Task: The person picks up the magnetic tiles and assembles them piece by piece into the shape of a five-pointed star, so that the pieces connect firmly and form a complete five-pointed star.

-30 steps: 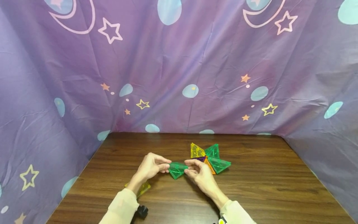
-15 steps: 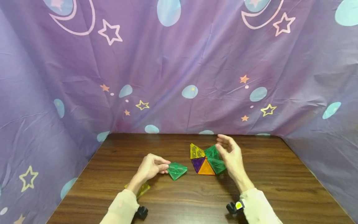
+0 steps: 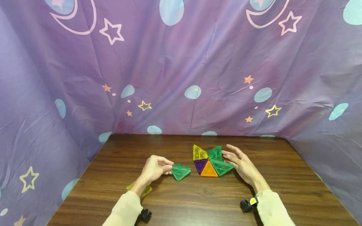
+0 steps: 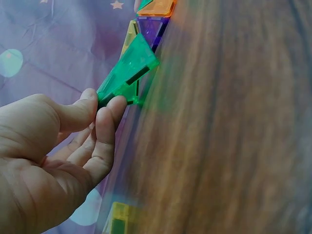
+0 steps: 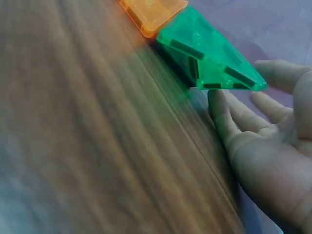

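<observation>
My left hand pinches the left corner of a green translucent magnetic tile piece; the left wrist view shows thumb and fingertips on its edge. To the right, a fan of magnetic tiles lies on the table: a yellow piece, a purple triangle, an orange triangle and two raised green pieces, one at the back and one at the right. Beside these green pieces is my right hand, fingers extended. In the right wrist view its fingertips meet or nearly meet a green piece.
A yellow tile piece lies under my left wrist, partly hidden. The brown wooden table ends at a purple patterned cloth behind and at both sides. Black wrist devices hang near the tabletop.
My right hand has let go of the green piece in my left hand and moved right, round to the far side of the fan. It then lowered beside the green pieces. My left hand stays put.
</observation>
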Motion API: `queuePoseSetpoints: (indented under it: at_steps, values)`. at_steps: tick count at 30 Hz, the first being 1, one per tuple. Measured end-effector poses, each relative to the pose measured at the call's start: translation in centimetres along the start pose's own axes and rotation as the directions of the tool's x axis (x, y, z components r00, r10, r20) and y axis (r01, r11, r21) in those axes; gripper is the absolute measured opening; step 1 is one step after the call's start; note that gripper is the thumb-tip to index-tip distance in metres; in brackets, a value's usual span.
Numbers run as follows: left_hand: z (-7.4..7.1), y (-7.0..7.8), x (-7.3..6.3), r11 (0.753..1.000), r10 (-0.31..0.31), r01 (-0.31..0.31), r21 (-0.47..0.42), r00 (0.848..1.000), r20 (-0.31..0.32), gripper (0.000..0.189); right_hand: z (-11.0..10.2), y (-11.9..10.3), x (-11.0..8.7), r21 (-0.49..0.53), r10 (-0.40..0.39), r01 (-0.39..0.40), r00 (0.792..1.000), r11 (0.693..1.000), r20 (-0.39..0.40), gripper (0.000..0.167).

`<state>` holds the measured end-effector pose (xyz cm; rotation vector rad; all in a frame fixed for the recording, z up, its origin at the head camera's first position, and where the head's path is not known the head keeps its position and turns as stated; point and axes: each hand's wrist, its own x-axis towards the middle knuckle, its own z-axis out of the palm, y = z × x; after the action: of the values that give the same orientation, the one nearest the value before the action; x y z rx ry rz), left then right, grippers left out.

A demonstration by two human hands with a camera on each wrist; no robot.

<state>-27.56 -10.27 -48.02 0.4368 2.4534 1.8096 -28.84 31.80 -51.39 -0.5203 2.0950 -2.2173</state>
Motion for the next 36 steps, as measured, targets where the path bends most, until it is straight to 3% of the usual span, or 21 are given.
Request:
queuePoseSetpoints:
  at_steps: [3, 9, 15, 24, 31, 36]
  values:
    - [0.3, 0.0, 0.0, 1.000, 0.000, 0.000, -0.011, 1.000, -0.012, 0.014, 0.3, -0.1, 0.0, 0.002, 0.025, -0.025, 1.000, 1.000, 0.009, 0.059]
    - [0.5, 0.0, -0.1, 1.000, 0.009, -0.008, 0.010, 0.998, -0.069, 0.013, 1.2, -0.4, -0.1, -0.088, 0.091, -0.090, 0.996, 0.992, -0.001, 0.063]
    - [0.5, -0.1, 0.2, 0.999, 0.034, -0.030, 0.037, 0.993, -0.110, 0.012, 2.4, -0.5, 0.3, -0.150, 0.106, -0.092, 0.990, 0.984, 0.093, 0.056]
    - [0.9, -0.2, 0.1, 0.999, 0.046, -0.044, 0.021, 0.995, -0.086, 0.012, 2.7, 0.0, 0.2, -0.178, 0.124, -0.096, 0.981, 0.979, 0.152, 0.037]
    - [1.3, -0.3, 0.2, 0.995, 0.085, -0.085, 0.046, 0.996, 0.009, 0.020, 2.8, -0.1, 0.4, -0.204, 0.124, -0.092, 0.981, 0.975, 0.152, 0.035]
    - [1.1, -0.2, 0.4, 0.994, 0.086, -0.084, 0.063, 0.996, -0.022, 0.026, 2.8, -0.2, 0.4, -0.191, 0.093, -0.071, 0.989, 0.979, 0.112, 0.034]
